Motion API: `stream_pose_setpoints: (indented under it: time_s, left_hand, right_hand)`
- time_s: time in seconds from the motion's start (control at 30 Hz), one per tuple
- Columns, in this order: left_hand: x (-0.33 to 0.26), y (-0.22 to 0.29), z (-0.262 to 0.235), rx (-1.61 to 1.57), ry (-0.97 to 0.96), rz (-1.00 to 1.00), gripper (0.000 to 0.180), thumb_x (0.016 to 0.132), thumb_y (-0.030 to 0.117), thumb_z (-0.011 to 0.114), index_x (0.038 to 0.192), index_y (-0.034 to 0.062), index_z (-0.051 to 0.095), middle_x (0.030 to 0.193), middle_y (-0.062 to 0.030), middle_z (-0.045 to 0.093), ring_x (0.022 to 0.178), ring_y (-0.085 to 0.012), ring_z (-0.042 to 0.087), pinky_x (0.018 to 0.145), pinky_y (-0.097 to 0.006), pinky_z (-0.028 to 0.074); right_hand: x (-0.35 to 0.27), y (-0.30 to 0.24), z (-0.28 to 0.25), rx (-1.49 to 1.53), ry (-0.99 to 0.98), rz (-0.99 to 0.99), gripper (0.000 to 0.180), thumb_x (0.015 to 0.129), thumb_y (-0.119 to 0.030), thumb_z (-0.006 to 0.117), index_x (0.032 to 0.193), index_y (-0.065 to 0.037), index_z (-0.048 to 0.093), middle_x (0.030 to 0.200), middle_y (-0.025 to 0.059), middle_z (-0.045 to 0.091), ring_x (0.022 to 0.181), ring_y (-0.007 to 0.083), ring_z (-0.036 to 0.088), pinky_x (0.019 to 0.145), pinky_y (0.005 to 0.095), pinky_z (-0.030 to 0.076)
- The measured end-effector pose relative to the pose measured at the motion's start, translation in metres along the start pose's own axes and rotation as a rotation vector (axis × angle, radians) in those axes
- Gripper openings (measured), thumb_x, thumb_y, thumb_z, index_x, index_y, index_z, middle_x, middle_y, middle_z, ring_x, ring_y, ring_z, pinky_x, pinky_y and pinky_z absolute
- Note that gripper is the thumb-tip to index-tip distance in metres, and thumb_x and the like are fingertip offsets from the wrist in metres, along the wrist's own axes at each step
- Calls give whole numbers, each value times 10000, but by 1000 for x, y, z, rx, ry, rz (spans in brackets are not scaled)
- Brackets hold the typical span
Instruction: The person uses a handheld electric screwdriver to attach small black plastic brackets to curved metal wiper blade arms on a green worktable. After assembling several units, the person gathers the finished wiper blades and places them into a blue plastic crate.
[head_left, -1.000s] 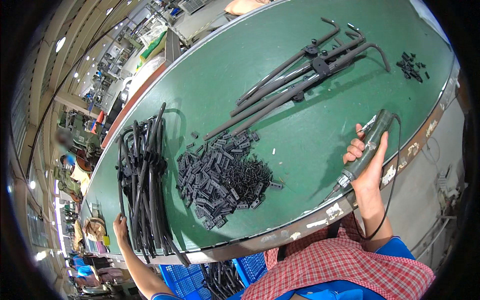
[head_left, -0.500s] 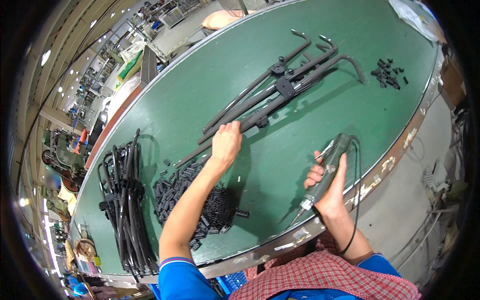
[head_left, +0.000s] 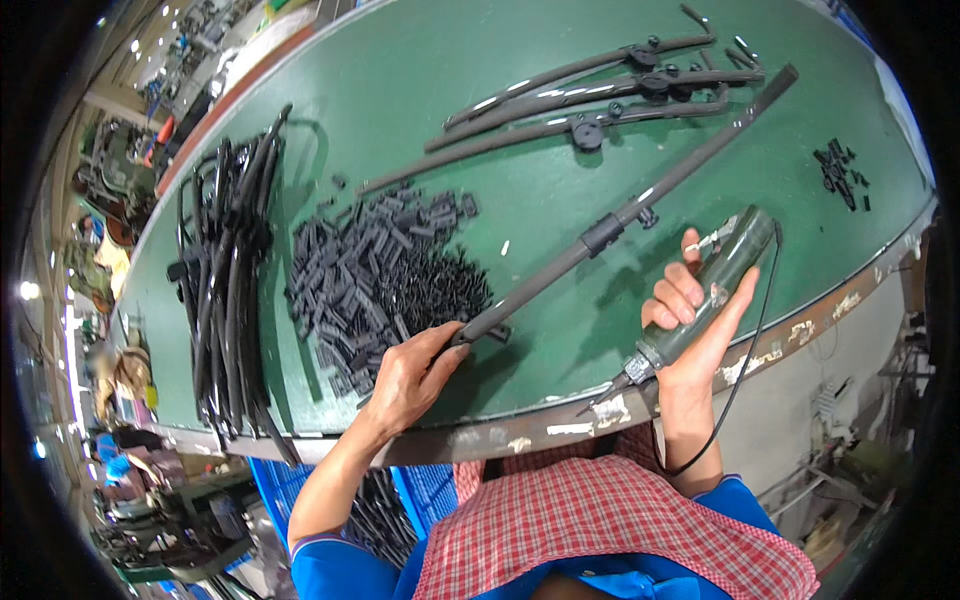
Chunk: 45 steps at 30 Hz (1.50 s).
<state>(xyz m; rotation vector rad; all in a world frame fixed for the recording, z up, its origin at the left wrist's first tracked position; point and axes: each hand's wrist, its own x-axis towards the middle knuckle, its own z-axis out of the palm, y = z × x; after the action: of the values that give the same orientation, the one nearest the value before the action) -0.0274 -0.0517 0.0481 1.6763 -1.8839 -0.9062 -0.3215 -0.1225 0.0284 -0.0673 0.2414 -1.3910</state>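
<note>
My left hand (head_left: 412, 380) is closed round the near end of a long dark metal tube (head_left: 550, 272). The tube slants up and away to the right, with a black collar (head_left: 603, 235) and a small knob along its length. In my right hand (head_left: 700, 345) is a corded electric screwdriver (head_left: 728, 262), its bit pointing down and left near the table's front edge. The screwdriver stays apart from the tube. Just beyond my left hand lies a heap of black plastic pieces (head_left: 345, 270), merging into a pile of small dark screws (head_left: 440, 290).
Several bent dark tubes (head_left: 530, 90) with black fittings lie at the back of the green table (head_left: 560, 395). A bundle of similar tubes (head_left: 235, 300) lies at the left. Small black parts (head_left: 842, 175) are scattered far right. Blue crates (head_left: 412, 490) stand below the front edge.
My left hand has drawn one tube off the group at the back and brought it nearer. My right hand still holds the screwdriver. The whole view has shifted.
</note>
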Motion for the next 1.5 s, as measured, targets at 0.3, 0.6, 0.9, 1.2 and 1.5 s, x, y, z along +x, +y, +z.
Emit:
stream_pose_setpoints:
  time_s: [0.3, 0.6, 0.9, 1.2, 1.5]
  left_hand:
    - [-9, -29, 26, 43, 55, 222, 301, 871, 120, 628, 1142, -5, 592, 912, -178, 634, 786, -357, 623, 667, -389, 503]
    - [-3, -36, 25, 40, 67, 230, 313, 891, 197, 611, 1131, -5, 614, 984, -209, 658, 848, -355, 657, 717, -406, 541]
    - [-11, -12, 30, 191, 108, 123, 305, 853, 116, 630, 1147, 39, 603, 836, -135, 614, 734, -312, 624, 625, -406, 496]
    - [-4, -19, 13, 68, 236, 219, 228, 833, 84, 664, 1049, 11, 658, 953, -144, 631, 857, -288, 623, 747, -350, 497]
    - [111, -41, -20, 432, 355, 263, 187, 820, 124, 624, 985, 54, 680, 989, -114, 636, 913, -272, 603, 768, -367, 486]
  right_hand:
    - [11, 64, 42, -73, -52, 77, 723, 894, -700, 369, 1211, -68, 516, 664, -24, 384, 548, 92, 369, 522, 267, 343]
    - [14, 81, 16, -70, 63, 204, 722, 889, -684, 413, 1219, -48, 504, 677, -39, 402, 578, 82, 389, 543, 252, 359]
    - [12, 84, 13, -123, 111, 227, 721, 874, -727, 363, 1210, -104, 502, 656, -4, 445, 574, 141, 432, 573, 314, 382]
    - [8, 85, 22, -140, 181, 188, 716, 884, -703, 389, 1231, -87, 503, 644, -29, 404, 544, 100, 385, 523, 269, 346]
    - [8, 86, 13, -157, 138, 209, 791, 860, -751, 357, 1313, -111, 462, 637, -10, 423, 557, 122, 405, 564, 302, 369]
